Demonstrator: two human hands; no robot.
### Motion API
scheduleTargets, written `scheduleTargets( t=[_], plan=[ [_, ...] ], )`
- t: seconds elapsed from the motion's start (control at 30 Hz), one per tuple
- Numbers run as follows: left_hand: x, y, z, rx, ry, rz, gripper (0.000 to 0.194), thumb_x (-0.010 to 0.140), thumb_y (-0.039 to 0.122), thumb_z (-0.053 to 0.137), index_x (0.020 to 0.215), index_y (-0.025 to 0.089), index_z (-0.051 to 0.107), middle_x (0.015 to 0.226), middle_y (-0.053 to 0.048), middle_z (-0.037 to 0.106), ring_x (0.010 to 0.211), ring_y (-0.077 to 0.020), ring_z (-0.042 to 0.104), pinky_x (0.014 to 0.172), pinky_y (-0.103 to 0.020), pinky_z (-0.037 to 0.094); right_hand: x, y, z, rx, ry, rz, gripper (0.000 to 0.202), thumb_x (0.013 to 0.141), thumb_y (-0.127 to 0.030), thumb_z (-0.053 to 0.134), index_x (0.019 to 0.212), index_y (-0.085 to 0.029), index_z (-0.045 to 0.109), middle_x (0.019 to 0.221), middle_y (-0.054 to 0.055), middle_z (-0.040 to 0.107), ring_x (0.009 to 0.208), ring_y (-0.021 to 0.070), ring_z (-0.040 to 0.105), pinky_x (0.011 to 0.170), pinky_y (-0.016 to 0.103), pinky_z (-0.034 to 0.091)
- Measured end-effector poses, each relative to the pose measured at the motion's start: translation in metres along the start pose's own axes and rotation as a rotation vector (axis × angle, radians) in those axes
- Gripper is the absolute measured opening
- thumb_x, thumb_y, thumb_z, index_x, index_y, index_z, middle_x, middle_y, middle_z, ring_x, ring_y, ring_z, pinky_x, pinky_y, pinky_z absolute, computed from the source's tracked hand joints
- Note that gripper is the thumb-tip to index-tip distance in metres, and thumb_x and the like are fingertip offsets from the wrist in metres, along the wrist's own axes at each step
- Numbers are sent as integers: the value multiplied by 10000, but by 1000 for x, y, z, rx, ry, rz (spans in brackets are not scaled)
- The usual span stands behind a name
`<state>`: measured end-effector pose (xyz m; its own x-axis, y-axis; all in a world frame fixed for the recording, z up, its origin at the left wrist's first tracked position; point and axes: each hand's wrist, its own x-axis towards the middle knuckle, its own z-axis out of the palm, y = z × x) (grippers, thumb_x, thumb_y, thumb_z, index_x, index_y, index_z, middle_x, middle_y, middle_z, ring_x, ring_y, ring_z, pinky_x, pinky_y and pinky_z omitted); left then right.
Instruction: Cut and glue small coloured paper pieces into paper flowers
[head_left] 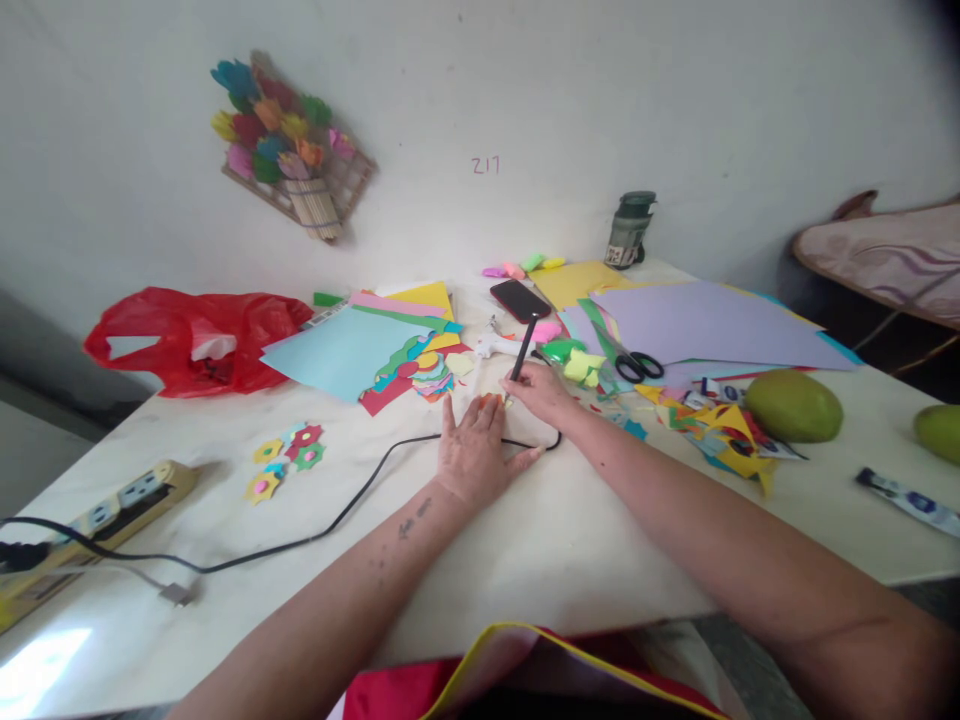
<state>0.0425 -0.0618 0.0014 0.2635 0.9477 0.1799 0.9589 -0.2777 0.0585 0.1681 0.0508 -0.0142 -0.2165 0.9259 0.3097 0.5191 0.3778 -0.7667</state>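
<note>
Black pen (pixel 523 348) in the right hand (pixel 541 394), left hand (pixel 474 452) palm-down on the table (pixel 577 545)

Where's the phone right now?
In the head view, the phone lies toward the back of the table, just right of centre, beyond the right hand and beside the yellow paper.
</note>
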Motion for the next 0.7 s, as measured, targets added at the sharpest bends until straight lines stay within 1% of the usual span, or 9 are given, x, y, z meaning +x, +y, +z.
scheduleTargets(
  t=[0.13, 0.3, 0.53, 0.7],
  plan=[
    [1, 0, 1, -6, 0, 0, 716, 858, 672, 282, 1354, 194, 477, 1438, -103, 442, 1357, -283, 344, 1148, -570, -8, 0, -1, 0, -22, -8, 5, 89, 743, -230, 636, 707, -151, 655, 695, 28, 645, 671, 151, 581, 655, 262, 452],
    [1, 0, 2, -1, -4, 0, 738, 858, 677, 274, 1367, 175, 458, 1447, -110, 428, 1361, -275, 337, 1150, -561, -20, 0, -1, -1, -27, -17, 15, 98, 748, -235, 635, 723, -145, 662, 703, 33, 644, 679, 153, 578, 661, 262, 448],
    [0, -2, 3, 15, 3, 9, 744, 858, 681, 247, 1368, 180, 457, 1441, -115, 435, 1358, -274, 341, 1149, -562, -7, 0, -1, 0, -20, -15, 19, 105, 741, -243, 640, 712, -145, 667, 676, 28, 635, 662, 150, 567, 646, 260, 438],
    [0, -2, 4, 19, 21, 13, 745, 854, 688, 239, 1367, 194, 458, 1439, -103, 441, 1353, -282, 346, 1150, -564, 5, 1, 1, 0, -17, 0, 2, 103, 734, -251, 646, 693, -159, 667, 634, 6, 610, 619, 134, 537, 602, 245, 419]
  ],
)
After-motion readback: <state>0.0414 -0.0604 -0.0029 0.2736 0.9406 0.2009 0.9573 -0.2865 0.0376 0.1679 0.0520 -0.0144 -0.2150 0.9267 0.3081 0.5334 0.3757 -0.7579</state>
